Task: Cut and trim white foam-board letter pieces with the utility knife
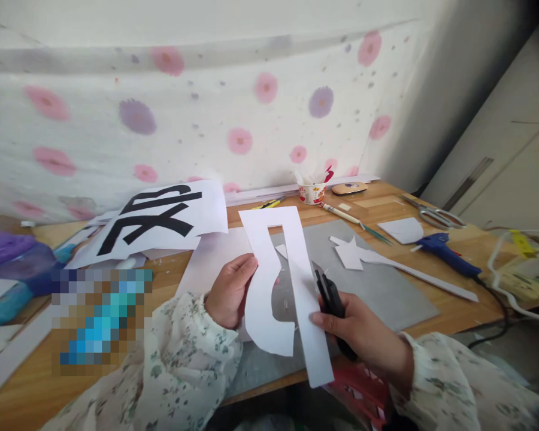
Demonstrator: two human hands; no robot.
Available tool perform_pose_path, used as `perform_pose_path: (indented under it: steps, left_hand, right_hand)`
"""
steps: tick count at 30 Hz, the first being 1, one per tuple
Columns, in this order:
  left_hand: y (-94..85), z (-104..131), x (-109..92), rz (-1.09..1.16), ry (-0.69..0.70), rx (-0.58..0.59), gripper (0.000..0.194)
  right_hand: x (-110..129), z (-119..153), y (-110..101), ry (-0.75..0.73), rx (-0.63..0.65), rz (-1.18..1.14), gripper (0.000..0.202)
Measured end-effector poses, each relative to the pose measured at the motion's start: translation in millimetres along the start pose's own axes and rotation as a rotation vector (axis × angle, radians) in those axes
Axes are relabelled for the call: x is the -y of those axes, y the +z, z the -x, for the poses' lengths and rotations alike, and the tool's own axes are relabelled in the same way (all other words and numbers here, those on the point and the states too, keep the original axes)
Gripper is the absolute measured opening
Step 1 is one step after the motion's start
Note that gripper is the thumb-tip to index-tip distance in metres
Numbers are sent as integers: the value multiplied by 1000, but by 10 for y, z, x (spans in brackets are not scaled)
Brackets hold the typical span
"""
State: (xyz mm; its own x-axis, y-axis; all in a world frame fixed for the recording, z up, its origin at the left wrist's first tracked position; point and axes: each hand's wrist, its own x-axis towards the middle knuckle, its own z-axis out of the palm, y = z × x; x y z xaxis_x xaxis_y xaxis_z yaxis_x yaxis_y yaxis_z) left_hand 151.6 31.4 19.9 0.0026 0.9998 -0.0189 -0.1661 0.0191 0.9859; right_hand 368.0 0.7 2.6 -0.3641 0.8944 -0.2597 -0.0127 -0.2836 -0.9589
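White paper cutout [287, 281] held upright over grey mat [386, 287], near front edge of wooden table [27, 383]. Left hand [229, 290] pinches cutout's left edge, thumb on front, fingers behind. Right hand [363, 335] closed around black scissors [330, 299], blades shut, thumb touching cutout's right strip. Star-shaped paper scrap [350, 251] lies on mat beyond. Blue glue gun [444, 251] right of mat. Sheet with black lettering [157, 218] back left. Paper cup [312, 191] near wall.
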Motion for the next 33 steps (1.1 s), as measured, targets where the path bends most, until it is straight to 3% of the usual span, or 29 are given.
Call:
perform_pose_path:
  steps: [4, 15, 20, 23, 26, 29, 33]
  left_hand:
    - [-72, -3, 30, -236, 187, -90, 33]
    - [-158, -51, -14, -633, 404, -144, 36]
    - [-357, -165, -46, -682, 515, -371, 35]
    - [-438, -222, -177, -731, 652, -500, 22]
    - [-431, -242, -287, -817, 688, -389, 25]
    - [-389, -237, -295, -885, 584, -201, 30]
    - [-373, -212, -246, -886, 499, -169, 17]
  right_hand:
    - [-18, 23, 9, -22, 31, 54, 40]
    - [35, 59, -67, -74, 0, 165, 37]
    - [37, 103, -142, -84, 38, 214, 40]
    - [53, 143, -184, -50, 131, 257, 39]
    - [92, 185, -194, -25, 212, 349, 37]
    - [118, 203, -178, -25, 255, 412, 36]
    - [117, 192, -153, -23, 278, 452, 36]
